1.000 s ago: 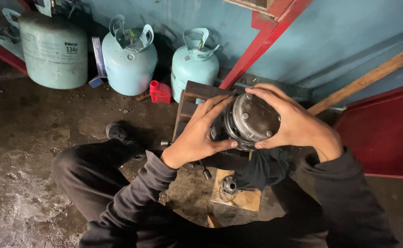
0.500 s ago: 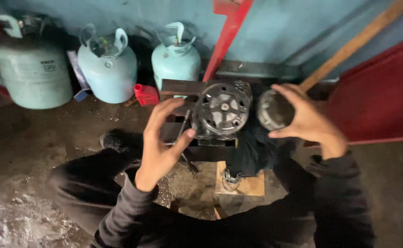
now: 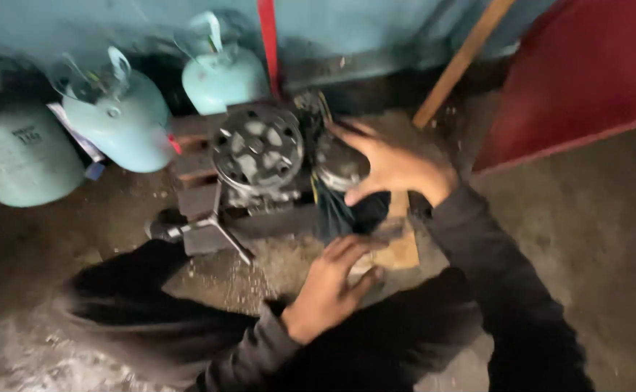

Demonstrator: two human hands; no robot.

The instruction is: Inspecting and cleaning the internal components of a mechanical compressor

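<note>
A dark round compressor (image 3: 256, 149) with a slotted metal face rests on a dark metal stand (image 3: 194, 196) on the floor. My right hand (image 3: 397, 170) is just right of it, fingers spread around a round grey metal disc (image 3: 338, 168) held over a dark cloth (image 3: 350, 214). My left hand (image 3: 332, 283) is lower, fingers stretched onto a small wooden block (image 3: 397, 250) in front of the compressor; nothing shows in its grip. The picture is blurred by motion.
Three pale green gas cylinders (image 3: 118, 116) stand along the blue wall at left. A red post (image 3: 267, 36) rises behind the compressor, and a wooden stick (image 3: 463, 58) leans at right beside a red panel (image 3: 586, 72). A metal T-handle tool (image 3: 209, 229) lies by my knee.
My right hand pulled the round disc off the compressor face and carried it down to the right. My left hand left the compressor and dropped to the wooden block. The view swung right.
</note>
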